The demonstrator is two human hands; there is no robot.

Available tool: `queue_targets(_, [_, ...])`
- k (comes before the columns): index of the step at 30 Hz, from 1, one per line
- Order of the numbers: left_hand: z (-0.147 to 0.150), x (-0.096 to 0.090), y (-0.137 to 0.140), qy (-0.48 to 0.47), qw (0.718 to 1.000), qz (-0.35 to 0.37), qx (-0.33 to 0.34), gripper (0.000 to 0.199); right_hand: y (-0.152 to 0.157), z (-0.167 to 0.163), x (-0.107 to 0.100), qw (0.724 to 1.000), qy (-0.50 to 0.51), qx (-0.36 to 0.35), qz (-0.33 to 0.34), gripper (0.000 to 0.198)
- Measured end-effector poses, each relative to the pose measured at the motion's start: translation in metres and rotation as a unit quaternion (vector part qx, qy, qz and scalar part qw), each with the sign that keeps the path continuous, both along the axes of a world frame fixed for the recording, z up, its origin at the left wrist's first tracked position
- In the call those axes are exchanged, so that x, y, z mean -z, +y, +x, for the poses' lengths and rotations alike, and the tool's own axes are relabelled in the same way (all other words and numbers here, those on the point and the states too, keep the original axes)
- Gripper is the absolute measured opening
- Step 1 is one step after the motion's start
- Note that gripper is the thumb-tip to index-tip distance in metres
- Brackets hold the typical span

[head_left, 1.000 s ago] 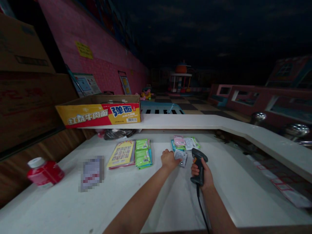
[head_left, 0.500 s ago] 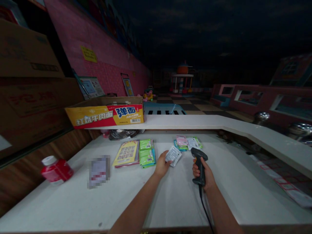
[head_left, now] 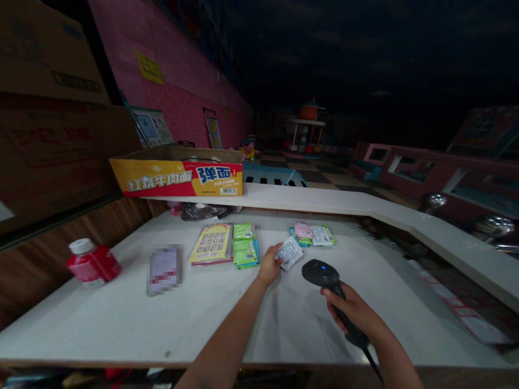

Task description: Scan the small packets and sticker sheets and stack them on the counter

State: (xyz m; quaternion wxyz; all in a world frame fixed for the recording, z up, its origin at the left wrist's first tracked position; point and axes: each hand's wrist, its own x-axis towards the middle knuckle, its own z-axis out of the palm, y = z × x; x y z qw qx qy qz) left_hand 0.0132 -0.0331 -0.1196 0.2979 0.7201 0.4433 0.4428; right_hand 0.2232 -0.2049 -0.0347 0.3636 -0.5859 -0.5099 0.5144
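My left hand (head_left: 270,265) pinches a white printed packet (head_left: 290,253) by its left edge, just above the white counter. In my right hand (head_left: 352,309) is a black barcode scanner (head_left: 321,272), gripped by its handle, with a blue light lit on top of its head. The scanner's head tilts toward the packet but stays apart from it. Beyond the packet lies a small pile of pink, green and white packets (head_left: 303,231). Left of my left hand, green packets (head_left: 245,249) rest in a stack beside a yellow printed booklet (head_left: 212,243).
A red bottle with a white cap (head_left: 94,263) and a blurred-out flat item (head_left: 164,269) are on the counter's left. An open cardboard noodle box (head_left: 182,175) sits on the raised ledge (head_left: 316,199). The scanner's cable hangs over the front edge.
My right hand has turned the scanner from upright to slanting, its head swinging left and nearer the packet, its handle down to the right. The blue light now shows. My left hand keeps the packet.
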Motion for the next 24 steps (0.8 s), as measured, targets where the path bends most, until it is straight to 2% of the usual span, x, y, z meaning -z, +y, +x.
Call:
queue_targets(5, [0.002,-0.003,0.0,0.008,0.999,0.03,0.008,0.06,-0.016,0.004,-0.005,1.0,-0.003,-0.005,0.016,0.04])
queue_targets(9, [0.001,-0.003,-0.001,0.026,0.999,0.02,0.001,0.058,-0.017,0.003,0.0,0.999,0.038,0.019,0.005,0.039])
queue_targets(12, [0.0,-0.002,-0.001,0.02,1.0,0.005,-0.005,0.056,-0.011,0.001,0.007,0.996,0.085,0.039,-0.003,0.037])
queue_targets(15, [0.0,-0.002,-0.001,0.015,1.0,-0.004,-0.011,0.056,0.008,-0.003,0.015,0.983,0.166,0.084,-0.007,0.039])
queue_targets(17, [0.0,-0.002,-0.002,0.015,1.0,-0.005,-0.017,0.056,0.029,-0.006,0.021,0.961,0.246,0.129,-0.008,0.041])
queue_targets(19, [0.0,-0.004,-0.004,0.014,1.0,0.0,-0.02,0.06,0.05,-0.007,0.027,0.924,0.347,0.16,-0.007,0.042])
queue_targets(22, [-0.001,-0.007,-0.006,0.029,1.0,0.001,-0.008,0.064,0.075,-0.005,0.04,0.856,0.492,0.16,0.007,0.042])
queue_targets(24, [-0.001,-0.009,-0.006,0.043,0.999,-0.007,-0.003,0.056,0.083,-0.003,0.05,0.824,0.545,0.156,0.022,0.041])
